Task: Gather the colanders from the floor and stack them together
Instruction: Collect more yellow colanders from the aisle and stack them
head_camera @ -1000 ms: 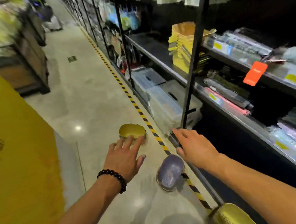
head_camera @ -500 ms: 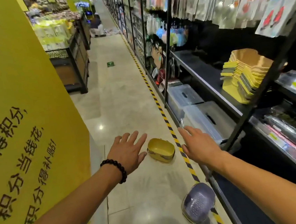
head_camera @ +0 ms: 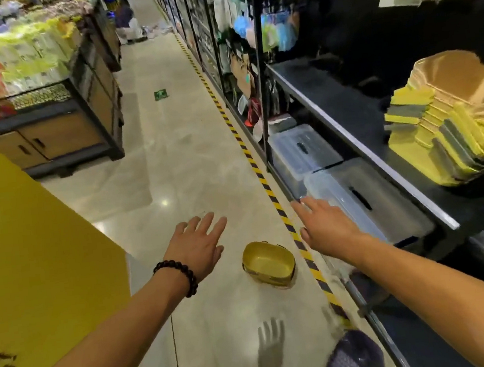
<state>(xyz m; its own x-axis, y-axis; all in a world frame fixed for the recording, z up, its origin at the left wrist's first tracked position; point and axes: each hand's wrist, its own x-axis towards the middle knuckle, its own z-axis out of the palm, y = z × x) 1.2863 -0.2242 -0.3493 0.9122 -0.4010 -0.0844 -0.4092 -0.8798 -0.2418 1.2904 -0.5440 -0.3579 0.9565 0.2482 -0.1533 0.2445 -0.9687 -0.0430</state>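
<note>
Bare forearms, black bead bracelet (head_camera: pixel 176 276)

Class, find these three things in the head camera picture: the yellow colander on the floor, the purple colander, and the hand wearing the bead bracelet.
Yellow colander (head_camera: pixel 268 262): head view, on its inner bottom.
Purple colander (head_camera: pixel 354 356): head view, on its perforated body.
Left hand (head_camera: pixel 196 246): head view, on the back of the hand.

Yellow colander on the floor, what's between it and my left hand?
Only bare floor shows between the left hand and the yellow colander, in the head view.
</note>
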